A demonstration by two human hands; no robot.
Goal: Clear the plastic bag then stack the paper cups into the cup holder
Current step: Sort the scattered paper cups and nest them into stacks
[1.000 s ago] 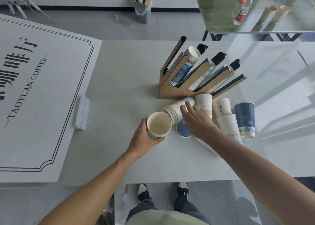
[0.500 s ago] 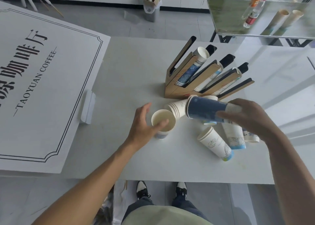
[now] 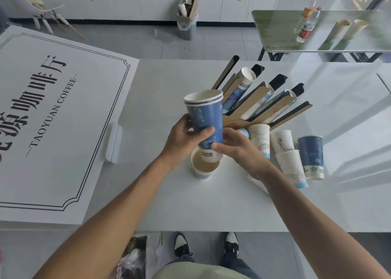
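Blue cup stack (image 3: 206, 118) in both hands; cup holder (image 3: 259, 107) behind, loose cups (image 3: 289, 151) right.

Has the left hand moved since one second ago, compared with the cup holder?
Yes. The left hand left the white cup on the table and rose toward the cup holder, now gripping the blue cups.

Materials and surface finishes at the cup station

The blue cups (image 3: 206, 118) are printed paper, smooth, with white rims; the white cups (image 3: 259, 139) at 3 o'clock are matt paper. The cup holder (image 3: 262, 101) at 1 o'clock looks like brown board with black-edged slats. The table (image 3: 169, 204) is matt white; the sign board (image 3: 53, 120) at 9 o'clock is smooth, printed white.
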